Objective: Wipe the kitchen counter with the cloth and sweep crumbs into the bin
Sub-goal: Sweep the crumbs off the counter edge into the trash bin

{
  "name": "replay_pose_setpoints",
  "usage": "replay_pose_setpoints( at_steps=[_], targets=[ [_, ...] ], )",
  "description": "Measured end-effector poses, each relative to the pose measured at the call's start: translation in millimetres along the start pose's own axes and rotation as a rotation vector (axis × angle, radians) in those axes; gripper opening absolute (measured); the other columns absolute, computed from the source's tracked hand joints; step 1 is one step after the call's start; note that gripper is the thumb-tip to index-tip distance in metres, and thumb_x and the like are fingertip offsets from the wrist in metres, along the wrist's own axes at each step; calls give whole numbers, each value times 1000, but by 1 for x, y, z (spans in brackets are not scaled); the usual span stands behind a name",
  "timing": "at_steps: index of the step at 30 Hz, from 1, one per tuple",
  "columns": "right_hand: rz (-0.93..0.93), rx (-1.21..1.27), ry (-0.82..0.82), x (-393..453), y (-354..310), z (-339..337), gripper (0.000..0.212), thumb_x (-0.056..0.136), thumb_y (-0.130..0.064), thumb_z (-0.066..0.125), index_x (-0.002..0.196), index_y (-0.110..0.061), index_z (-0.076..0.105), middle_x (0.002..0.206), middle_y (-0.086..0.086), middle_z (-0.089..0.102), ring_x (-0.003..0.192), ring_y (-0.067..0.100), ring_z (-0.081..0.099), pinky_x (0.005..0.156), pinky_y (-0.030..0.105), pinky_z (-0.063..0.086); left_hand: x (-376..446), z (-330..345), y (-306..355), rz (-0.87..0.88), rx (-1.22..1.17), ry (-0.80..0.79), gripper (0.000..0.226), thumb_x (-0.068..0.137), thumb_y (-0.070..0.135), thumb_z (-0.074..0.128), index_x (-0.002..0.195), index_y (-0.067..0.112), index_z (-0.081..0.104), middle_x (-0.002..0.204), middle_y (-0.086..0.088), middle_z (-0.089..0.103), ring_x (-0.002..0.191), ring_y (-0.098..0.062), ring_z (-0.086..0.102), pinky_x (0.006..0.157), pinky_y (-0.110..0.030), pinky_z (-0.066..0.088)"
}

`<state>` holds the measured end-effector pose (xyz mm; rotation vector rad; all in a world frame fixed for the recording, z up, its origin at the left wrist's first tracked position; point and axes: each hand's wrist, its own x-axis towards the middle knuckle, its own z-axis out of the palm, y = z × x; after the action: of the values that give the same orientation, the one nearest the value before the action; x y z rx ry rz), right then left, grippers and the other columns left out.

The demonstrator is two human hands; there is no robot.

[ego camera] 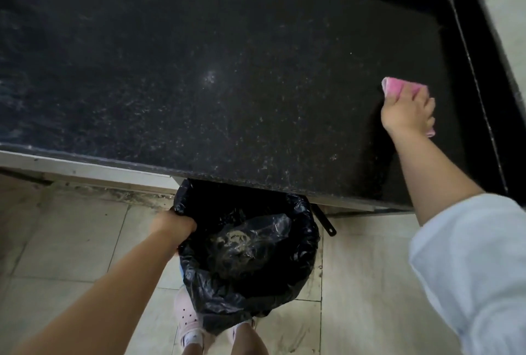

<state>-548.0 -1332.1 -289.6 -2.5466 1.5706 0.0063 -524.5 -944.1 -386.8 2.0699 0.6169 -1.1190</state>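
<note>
The left hand (173, 226) curls its fingers over the rim of the round bin lined with a crinkled, glossy black plastic bag (244, 252), holding it on the pale tiled floor (71, 241) with its far rim tucked under the front edge of the surface. For a clean sweep, I judge the bin's mouth should stay hard against and just below that edge, so nothing falls between.

The surface itself is a dark polished stone slab (227, 70), flecked and dusted with fine pale crumbs across its middle and front, with a raised black lip along the back and right side.

At the right, the right hand (407, 113) is clamped on a soft, folded pink cloth (398, 87), pressed flat on the stone near the right lip. Best would be long overlapping strokes pulled leftward and forward toward the bin, keeping the cloth's leading edge flat so crumbs gather rather than scatter.
</note>
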Motion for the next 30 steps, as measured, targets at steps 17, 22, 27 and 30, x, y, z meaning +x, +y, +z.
replay_pose_setpoints(
  at_steps=[17, 22, 27, 30],
  targets=[
    [-785, -114, -96, -56, -164, 29, 48, 99, -33, 22, 145, -19, 18, 155, 3, 6, 140, 26, 5, 108, 45, 16, 1, -11, 14, -24, 65, 16, 6, 81, -1, 57, 79, -5, 53, 61, -11, 47, 57, -25, 48, 36, -24, 36],
    [-1163, -3, -211, -137, -137, 35, 46, 98, -24, 34, 143, -18, 27, 153, 3, 16, 139, 24, 14, 105, 44, 22, -12, -21, 6, -23, 16, 32, 10, 77, -5, 58, 85, -5, 52, 64, -13, 48, 60, -26, 49, 43, -28, 36],
    [-1379, 267, -125, -220, -69, 51, 36, 83, -14, 46, 114, -5, 62, 117, 10, 64, 109, 25, 48, 82, 54, 46, -32, -28, -3, 1, 26, 51, 11, 79, -4, 57, 90, -5, 54, 64, -11, 46, 52, -23, 44, 22, -12, 28],
    [-1390, 417, -106, -241, -18, 40, 26, 87, -10, 51, 108, 0, 61, 100, 14, 69, 93, 20, 51, 70, 45, 54, -40, -31, -8, 11, 57, 43, 10, 82, -1, 57, 89, -5, 50, 64, -11, 45, 53, -22, 42, 32, -25, 35]
  ],
)
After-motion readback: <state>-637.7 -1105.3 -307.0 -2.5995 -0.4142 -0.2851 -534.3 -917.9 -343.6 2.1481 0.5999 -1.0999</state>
